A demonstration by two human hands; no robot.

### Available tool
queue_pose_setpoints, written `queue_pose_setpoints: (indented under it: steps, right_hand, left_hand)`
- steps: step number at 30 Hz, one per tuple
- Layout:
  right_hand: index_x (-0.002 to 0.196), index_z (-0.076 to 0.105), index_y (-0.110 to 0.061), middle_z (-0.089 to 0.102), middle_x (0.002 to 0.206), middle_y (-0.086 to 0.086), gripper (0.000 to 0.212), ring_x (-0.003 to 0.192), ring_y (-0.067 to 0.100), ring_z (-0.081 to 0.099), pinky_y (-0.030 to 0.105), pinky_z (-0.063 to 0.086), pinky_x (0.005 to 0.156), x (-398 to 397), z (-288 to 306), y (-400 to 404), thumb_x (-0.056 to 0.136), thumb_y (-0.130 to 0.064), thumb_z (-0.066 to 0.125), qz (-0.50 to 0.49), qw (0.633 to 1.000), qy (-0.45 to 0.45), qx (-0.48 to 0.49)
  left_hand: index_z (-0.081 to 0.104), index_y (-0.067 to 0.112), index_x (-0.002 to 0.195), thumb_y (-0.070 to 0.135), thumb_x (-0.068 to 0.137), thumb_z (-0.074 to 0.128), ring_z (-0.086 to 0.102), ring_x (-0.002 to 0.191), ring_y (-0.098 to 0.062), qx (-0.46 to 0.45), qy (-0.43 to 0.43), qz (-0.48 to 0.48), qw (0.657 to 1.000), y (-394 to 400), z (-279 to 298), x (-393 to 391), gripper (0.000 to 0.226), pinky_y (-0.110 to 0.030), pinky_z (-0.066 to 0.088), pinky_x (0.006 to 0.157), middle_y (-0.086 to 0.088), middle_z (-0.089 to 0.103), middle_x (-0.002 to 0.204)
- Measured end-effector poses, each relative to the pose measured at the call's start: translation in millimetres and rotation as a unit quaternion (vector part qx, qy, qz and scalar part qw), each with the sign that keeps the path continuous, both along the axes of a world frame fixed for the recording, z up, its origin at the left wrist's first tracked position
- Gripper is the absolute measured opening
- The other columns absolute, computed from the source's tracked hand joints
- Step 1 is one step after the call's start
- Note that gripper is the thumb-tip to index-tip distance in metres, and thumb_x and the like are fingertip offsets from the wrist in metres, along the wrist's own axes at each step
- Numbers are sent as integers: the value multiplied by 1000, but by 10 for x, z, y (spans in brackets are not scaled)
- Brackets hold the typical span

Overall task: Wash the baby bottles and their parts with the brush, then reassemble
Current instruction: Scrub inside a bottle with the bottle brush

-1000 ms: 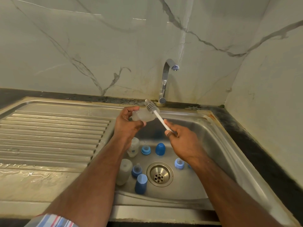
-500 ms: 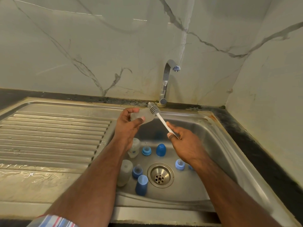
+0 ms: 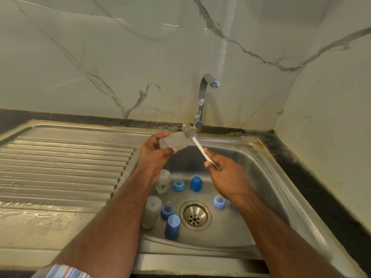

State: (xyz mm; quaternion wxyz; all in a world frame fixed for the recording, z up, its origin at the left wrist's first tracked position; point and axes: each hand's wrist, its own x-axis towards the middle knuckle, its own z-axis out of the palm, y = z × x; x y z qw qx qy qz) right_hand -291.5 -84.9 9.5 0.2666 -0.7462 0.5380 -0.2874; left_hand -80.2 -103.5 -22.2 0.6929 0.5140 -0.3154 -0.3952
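Over the back of the steel sink [image 3: 267, 177], my left hand [image 3: 154, 155] grips a clear baby bottle [image 3: 176, 141] lying on its side, mouth toward the right. My right hand [image 3: 222, 173] holds the white handle of a bottle brush [image 3: 197, 146]; its grey bristle head sits at the bottle's mouth. On the sink floor lie two more clear bottles [image 3: 163, 181] [image 3: 151, 211], two blue caps [image 3: 196, 184] [image 3: 172, 226], and blue rings with teats [image 3: 178, 185] [image 3: 167, 210] [image 3: 219, 201].
A chrome tap [image 3: 201, 97] stands behind the sink, no water running. The drain [image 3: 195, 214] is at the basin's centre. A ribbed steel draining board [image 3: 60, 163] extends to the left. Marble walls close the back and right side.
Both hands have lifted slightly toward the tap. The brush head has drawn out of the bottle and now sits at its mouth.
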Motion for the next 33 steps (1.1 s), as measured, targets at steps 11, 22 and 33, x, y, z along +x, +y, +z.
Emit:
queue_pose_setpoints:
  steps: [11, 22, 33]
  right_hand:
    - [150, 42, -36, 63, 119, -7, 46, 88, 8, 57, 23, 45, 79, -41, -27, -95, 105, -32, 49, -24, 1000, 3, 3]
    - [150, 40, -37, 59, 110, -8, 45, 80, 4, 54, 17, 41, 68, -33, -41, -101, 106, -33, 46, -10, 1000, 2, 2]
    - [149, 42, -38, 63, 120, -6, 44, 89, 3, 56, 18, 45, 78, 10, -21, -12, 105, -33, 48, 10, 1000, -8, 9]
  left_hand:
    - [72, 35, 111, -9, 78, 78, 64, 120, -26, -14, -35, -16, 999, 50, 23, -60, 56, -47, 58, 96, -5, 67, 128]
    - [69, 33, 110, -11, 79, 76, 62, 120, -25, -12, -67, -13, 998, 84, 41, -86, 54, -45, 60, 94, -4, 64, 128]
    - [69, 33, 109, -10, 77, 78, 66, 113, -24, -12, -91, -18, 996, 85, 23, -98, 54, -44, 61, 90, 0, 67, 120]
